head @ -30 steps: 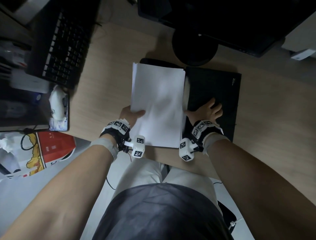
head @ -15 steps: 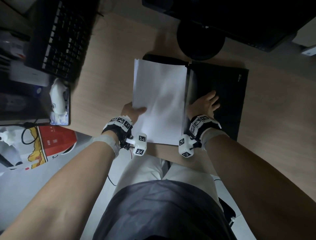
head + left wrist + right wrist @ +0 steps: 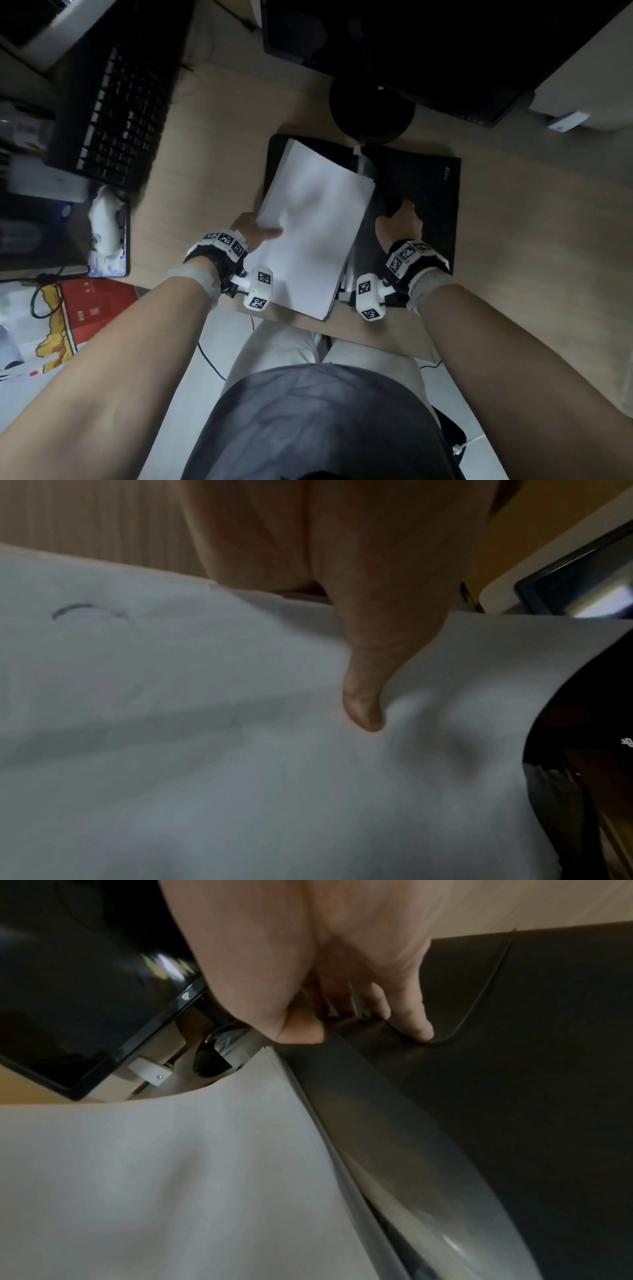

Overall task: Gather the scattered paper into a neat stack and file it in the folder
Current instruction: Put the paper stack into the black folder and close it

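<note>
At frame centre the paper stack (image 3: pixel 313 226) is squared, pinched by the left hand (image 3: pixel 251 228); the right hand (image 3: pixel 399 224) lifts the folder (image 3: pixel 435 205) sleeve; insertion remains.

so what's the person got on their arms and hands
Both forearms are bare. Each wrist carries a black strap with white blocks printed with black-and-white square markers, plus a grey band behind it: left hand, right hand. A white marker cube juts inward from each strap. No gloves; fingers bare.
</note>
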A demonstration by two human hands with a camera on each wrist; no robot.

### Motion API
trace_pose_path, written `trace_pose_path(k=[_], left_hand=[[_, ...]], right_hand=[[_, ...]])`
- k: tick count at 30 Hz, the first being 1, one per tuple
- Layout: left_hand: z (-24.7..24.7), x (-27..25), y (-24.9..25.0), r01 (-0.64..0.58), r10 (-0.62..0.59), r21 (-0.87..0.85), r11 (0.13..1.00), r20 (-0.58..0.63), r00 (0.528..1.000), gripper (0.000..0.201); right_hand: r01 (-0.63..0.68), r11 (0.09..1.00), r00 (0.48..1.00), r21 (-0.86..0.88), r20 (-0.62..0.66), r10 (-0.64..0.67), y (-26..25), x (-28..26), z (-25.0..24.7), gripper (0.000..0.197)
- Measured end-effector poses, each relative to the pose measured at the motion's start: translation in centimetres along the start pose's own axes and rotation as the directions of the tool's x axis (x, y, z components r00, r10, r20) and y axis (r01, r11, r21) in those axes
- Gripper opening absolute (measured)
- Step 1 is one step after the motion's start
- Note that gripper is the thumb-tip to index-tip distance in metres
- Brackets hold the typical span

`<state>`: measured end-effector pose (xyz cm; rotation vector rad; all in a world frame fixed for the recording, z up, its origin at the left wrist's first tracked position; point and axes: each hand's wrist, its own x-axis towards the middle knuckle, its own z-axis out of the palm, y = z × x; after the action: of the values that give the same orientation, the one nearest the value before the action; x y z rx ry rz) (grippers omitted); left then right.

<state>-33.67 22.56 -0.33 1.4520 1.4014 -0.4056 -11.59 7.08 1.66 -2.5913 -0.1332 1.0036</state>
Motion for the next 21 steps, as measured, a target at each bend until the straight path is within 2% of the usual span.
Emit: trace_pose_path(k=[5,10,15,21], left_hand=[[0.6,-0.2,0.7,-0.012,0.01,0.078,0.997,0.017,1.0,0.047],[1.5,-0.2,2.7,0.015,-0.018,0.128,0.992,0.023,1.0,0.059],[0.6,0.9,3.6,0.008,-0.006,0.079,0.997,-0.018,1.0,0.053],[-0.3,1.1,4.5,0.057,-0.058,0.048,0.997,0.018,0.998,0.062]], right_hand=[[0.051,0.999,0.999,0.02,0.005,-0.051,0.4,-0.3,-0.3,0.059],[0.147,0.988,0.989,-0.038,0.038,-0.146,0.8,-0.4,-0.8,0.057],[0.191,0.979,0.98,-0.078,0.064,-0.186,1.1,-0.2,-1.5,0.06],[0.193,0.976,0.979,-0.103,0.088,-0.184,1.2,-0.2,-1.7,0.066]])
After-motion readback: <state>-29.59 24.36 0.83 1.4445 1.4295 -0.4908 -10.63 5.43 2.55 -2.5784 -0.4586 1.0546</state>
